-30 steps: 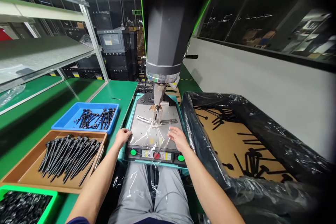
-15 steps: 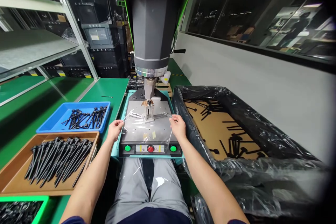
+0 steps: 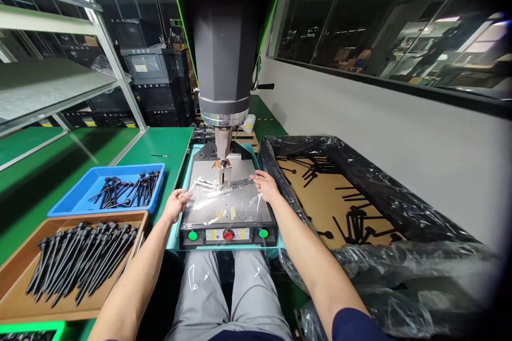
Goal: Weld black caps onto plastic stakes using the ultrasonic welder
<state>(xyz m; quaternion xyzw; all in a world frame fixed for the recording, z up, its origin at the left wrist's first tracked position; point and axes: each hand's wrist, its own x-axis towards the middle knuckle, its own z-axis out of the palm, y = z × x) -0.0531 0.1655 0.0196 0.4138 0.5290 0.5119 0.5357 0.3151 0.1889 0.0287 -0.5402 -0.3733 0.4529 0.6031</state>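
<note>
A clear plastic film or bag [image 3: 210, 201] stretches between my two hands over the front of the metal machine plate [image 3: 206, 216]. My left hand [image 3: 177, 204] pinches its left side near the plate's left edge. On the right, my right hand [image 3: 265, 186] has its fingers closed on the other side of the film. Behind the film, a small metal fixture [image 3: 226, 177] stands upright with a black part [image 3: 223, 163] in its top. Just above that part is the tapered metal tool [image 3: 222, 144] of the press head [image 3: 224, 58].
Black long-stemmed parts fill a brown tray [image 3: 134, 217] and lie in a blue tray [image 3: 56, 206] on my left. A green bin [image 3: 60, 327] sits at the lower left. To my right, a plastic-lined box [image 3: 316, 192] holds more parts. Green buttons flank a red knob [image 3: 228, 235].
My right hand has turned, its fingers now lying higher and flatter toward the plate. The film has shifted between my hands. My view has tilted up slightly.
</note>
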